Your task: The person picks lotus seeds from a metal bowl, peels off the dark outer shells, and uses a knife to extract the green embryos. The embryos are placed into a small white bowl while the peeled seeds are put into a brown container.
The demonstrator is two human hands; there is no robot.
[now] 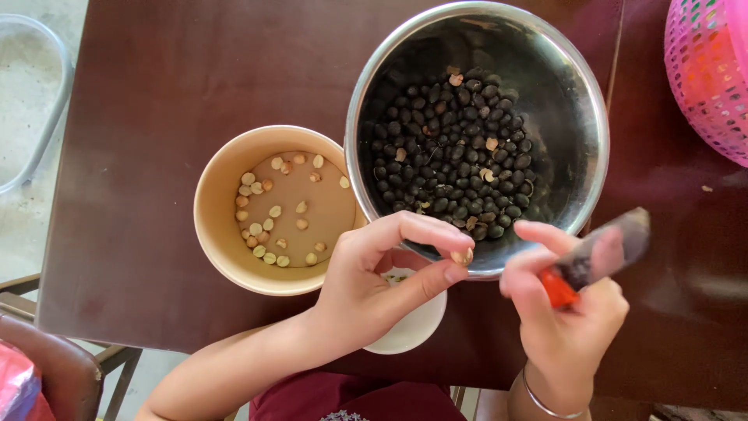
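My left hand [382, 273] pinches a small pale peeled seed [461, 256] between thumb and forefinger, just below the rim of a steel bowl [374, 86]. The steel bowl holds many black seeds [452, 148] with a few pale ones among them. My right hand [565, 312] grips a small knife [600, 253] with a red handle, its blade blurred and pointing up to the right. A tan paper bowl [214, 214] to the left holds several pale peeled seeds [273, 210]. A small white dish [413, 331] lies partly hidden under my left hand.
Everything stands on a dark brown table [156, 93]. A pink mesh basket [709, 70] is at the top right corner. A clear plastic tub [31, 93] lies on the floor at the left. A chair [54, 359] stands at the bottom left.
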